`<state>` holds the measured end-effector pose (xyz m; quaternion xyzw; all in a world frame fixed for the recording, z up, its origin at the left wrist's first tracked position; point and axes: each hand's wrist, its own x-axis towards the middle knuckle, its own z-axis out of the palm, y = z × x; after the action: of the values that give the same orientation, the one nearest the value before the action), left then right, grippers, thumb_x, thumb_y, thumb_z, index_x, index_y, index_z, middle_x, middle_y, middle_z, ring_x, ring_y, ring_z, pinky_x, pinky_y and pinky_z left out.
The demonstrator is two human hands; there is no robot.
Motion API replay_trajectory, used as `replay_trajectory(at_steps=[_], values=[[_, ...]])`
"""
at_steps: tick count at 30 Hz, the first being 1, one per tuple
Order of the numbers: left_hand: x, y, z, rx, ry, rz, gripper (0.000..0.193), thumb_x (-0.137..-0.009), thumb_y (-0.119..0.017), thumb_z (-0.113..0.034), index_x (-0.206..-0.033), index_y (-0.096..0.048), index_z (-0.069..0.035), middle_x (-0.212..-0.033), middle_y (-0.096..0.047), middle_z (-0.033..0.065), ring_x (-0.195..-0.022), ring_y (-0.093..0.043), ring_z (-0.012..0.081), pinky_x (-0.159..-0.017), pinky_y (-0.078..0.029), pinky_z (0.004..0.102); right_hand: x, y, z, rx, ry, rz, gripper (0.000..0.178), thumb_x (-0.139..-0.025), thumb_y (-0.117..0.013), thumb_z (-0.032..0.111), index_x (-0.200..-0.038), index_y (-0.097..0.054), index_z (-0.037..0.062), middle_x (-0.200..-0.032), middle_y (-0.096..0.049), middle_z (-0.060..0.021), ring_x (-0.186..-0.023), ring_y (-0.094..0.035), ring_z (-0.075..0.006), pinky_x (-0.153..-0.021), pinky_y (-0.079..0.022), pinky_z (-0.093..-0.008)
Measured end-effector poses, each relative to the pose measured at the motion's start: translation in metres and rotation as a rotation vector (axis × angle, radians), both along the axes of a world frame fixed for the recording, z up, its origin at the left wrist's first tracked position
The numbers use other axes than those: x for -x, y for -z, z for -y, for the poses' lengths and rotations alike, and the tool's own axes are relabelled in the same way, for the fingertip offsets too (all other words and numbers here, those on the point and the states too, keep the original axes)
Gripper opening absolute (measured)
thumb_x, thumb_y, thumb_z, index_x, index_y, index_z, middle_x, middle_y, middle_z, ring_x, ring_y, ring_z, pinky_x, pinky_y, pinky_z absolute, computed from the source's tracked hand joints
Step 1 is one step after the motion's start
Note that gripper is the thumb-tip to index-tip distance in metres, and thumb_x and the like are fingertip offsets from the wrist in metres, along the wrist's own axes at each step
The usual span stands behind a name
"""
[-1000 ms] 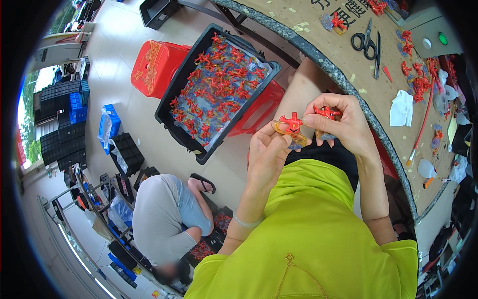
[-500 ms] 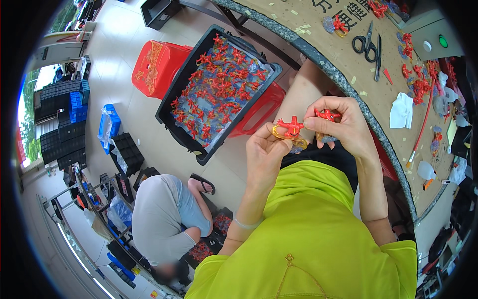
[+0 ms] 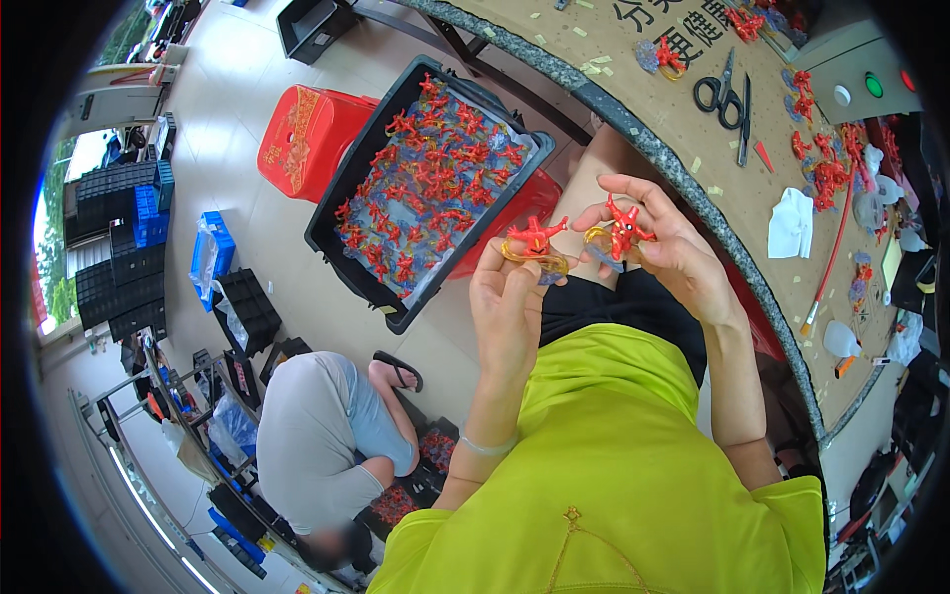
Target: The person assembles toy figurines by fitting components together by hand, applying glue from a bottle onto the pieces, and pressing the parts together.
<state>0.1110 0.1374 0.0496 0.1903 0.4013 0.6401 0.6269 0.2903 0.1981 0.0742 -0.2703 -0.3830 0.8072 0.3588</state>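
Over my lap, each hand pinches one small red figurine with a yellow swirl and a clear bluish base. My left hand (image 3: 507,309) grips the left figurine (image 3: 536,235) by its base, thumb on the near side. Close beside it, my right hand (image 3: 693,265) holds the right figurine (image 3: 625,230) between thumb and fingers, with some fingers spread out. A small gap separates the two figurines. To the left, a black crate (image 3: 322,230) lined with clear plastic holds many similar figurines.
On my right, a cardboard-topped table (image 3: 683,139) with a stone-patterned edge bears scissors (image 3: 730,104), a brush (image 3: 826,267), a white cloth (image 3: 790,224) and more figurines. A red stool (image 3: 307,139) stands beyond the crate. Another person (image 3: 317,436) bends down at lower left.
The right figurine has been turned and now leans, and my right fingers have spread. My left hand has shifted slightly left, its figurine turned a little.
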Motion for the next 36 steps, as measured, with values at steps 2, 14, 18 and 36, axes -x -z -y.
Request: replay_trajectory(at_steps=[2,14,18,36], values=[[-0.001,-0.002,-0.002,0.008,0.000,0.009,0.012,-0.087,-0.051,-0.003,-0.099,-0.049,0.001,-0.096,-0.061,0.0123,-0.088,-0.064,0.0225,-0.074,-0.049,0.0311,-0.002,0.002,0.001,0.001,-0.001,-0.019,0.059,-0.080,-0.039,0.007,-0.137,-0.026,0.0007,-0.120,-0.051,-0.0165,-0.116,-0.048,-0.0220,-0.101,-0.036,-0.0317],[-0.003,-0.005,-0.001,0.006,0.020,0.017,0.015,-0.087,-0.051,-0.003,-0.101,-0.048,0.002,-0.097,-0.062,0.0145,-0.088,-0.065,0.0238,-0.074,-0.049,0.0307,0.003,-0.005,0.004,-0.137,0.017,0.197,0.063,-0.075,-0.038,-0.007,-0.136,-0.027,0.0036,-0.119,-0.049,-0.0137,-0.116,-0.045,-0.0162,-0.084,-0.043,-0.0249],[-0.002,-0.003,-0.001,0.011,0.013,0.025,0.015,-0.087,-0.050,-0.003,-0.102,-0.048,0.002,-0.096,-0.061,0.0145,-0.089,-0.064,0.0237,-0.075,-0.049,0.0316,0.003,-0.004,0.005,-0.134,0.025,0.203,0.051,-0.086,-0.044,0.000,-0.134,-0.028,0.0018,-0.121,-0.049,-0.0134,-0.115,-0.049,-0.0162,-0.091,-0.042,-0.0284],[-0.009,0.008,0.000,0.016,0.027,0.294,0.029,-0.079,-0.064,0.008,-0.093,-0.045,-0.009,-0.096,-0.051,0.0048,-0.102,-0.053,0.0187,-0.090,-0.041,0.0299,0.009,-0.002,-0.001,-0.345,0.095,0.308,0.035,-0.084,-0.066,0.007,-0.116,-0.054,-0.0024,-0.111,-0.056,-0.0071,-0.104,-0.053,-0.0129,-0.094,-0.041,-0.0291]])
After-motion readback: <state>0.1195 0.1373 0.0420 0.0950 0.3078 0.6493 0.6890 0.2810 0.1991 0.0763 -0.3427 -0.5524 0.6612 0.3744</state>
